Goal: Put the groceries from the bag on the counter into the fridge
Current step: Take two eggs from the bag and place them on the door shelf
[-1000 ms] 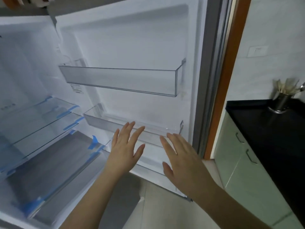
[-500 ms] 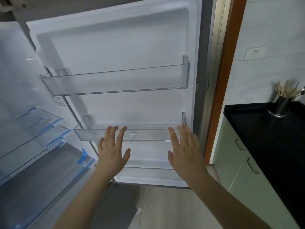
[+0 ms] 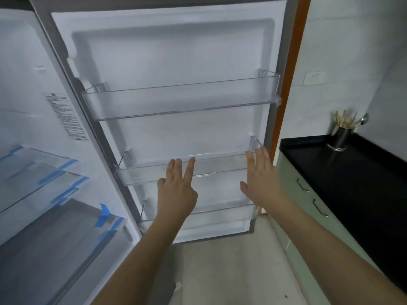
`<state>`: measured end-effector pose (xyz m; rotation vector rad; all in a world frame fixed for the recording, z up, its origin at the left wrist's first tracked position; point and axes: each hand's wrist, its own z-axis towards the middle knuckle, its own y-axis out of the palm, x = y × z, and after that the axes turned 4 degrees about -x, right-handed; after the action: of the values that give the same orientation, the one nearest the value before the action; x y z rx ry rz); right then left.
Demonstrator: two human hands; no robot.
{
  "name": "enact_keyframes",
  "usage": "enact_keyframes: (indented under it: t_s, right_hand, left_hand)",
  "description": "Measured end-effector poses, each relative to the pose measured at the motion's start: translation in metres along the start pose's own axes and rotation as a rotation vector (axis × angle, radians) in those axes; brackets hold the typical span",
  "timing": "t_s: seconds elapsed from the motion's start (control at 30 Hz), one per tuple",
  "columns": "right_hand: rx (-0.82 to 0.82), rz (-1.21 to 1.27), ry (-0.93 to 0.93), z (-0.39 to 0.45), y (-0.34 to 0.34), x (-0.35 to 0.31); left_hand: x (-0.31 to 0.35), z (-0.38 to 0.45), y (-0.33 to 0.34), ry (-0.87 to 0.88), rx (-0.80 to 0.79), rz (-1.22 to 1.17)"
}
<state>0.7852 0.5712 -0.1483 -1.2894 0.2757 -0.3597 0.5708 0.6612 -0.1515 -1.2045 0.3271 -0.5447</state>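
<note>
Now — both hands [image 3: 217, 190] spread, empty; middle door bin [image 3: 154, 172] just beyond fingertips

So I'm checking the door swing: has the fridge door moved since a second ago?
Yes. The fridge door has swung wider open, toward the orange door frame; its clear bins now face the camera, with both open hands in front of the middle bin.

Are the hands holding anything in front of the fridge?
No. The left hand and the right hand are both open and empty, raised in front of the clear plastic middle door shelf.
</note>
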Motion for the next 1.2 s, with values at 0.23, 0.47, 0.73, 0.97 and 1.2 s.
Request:
enact_keyframes:
  t_s: [0.23,0.47,0.73,0.97,1.2]
  right_hand:
    - [-0.120,-0.041,0.092,-0.018,-0.026,-0.016]
    - [-0.154,0.046,0.125,-0.084,-0.058,-0.026]
    - [-0.080,-0.131,0.186,-0.173,-0.102,-0.027]
    - [0.006,-0.164,0.307,-0.263,-0.126,-0.006]
    - [0.046,-0.180,0.515,-0.390,-0.152,0.033]
  left_hand:
    - [-0.024,-0.002,-0.018,0.179,-0.074,0.003]
    - [-0.031,-0.021,-0.037,0.357,-0.061,-0.033]
    - [0.018,-0.063,-0.058,0.545,-0.017,-0.065]
    - [0.100,-0.115,-0.092,0.692,0.055,-0.189]
    - [0.192,-0.199,-0.120,0.888,-0.011,-0.196]
